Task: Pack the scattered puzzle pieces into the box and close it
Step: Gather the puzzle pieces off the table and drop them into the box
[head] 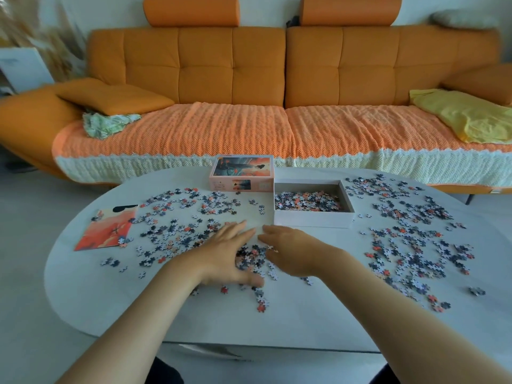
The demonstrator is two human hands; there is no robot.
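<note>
Small puzzle pieces in grey, white and orange lie scattered over the white oval table, in a left patch and a right patch. An open white box stands at the centre back with a layer of pieces inside. Its picture lid lies to the left of it. My left hand and my right hand lie on the table in front of the box, fingers straight. They flank a small heap of pieces between them.
A printed picture card lies at the table's left end. A long orange sofa with a knitted cover, cushions and a yellow cloth runs behind the table. The table's front edge is near my body.
</note>
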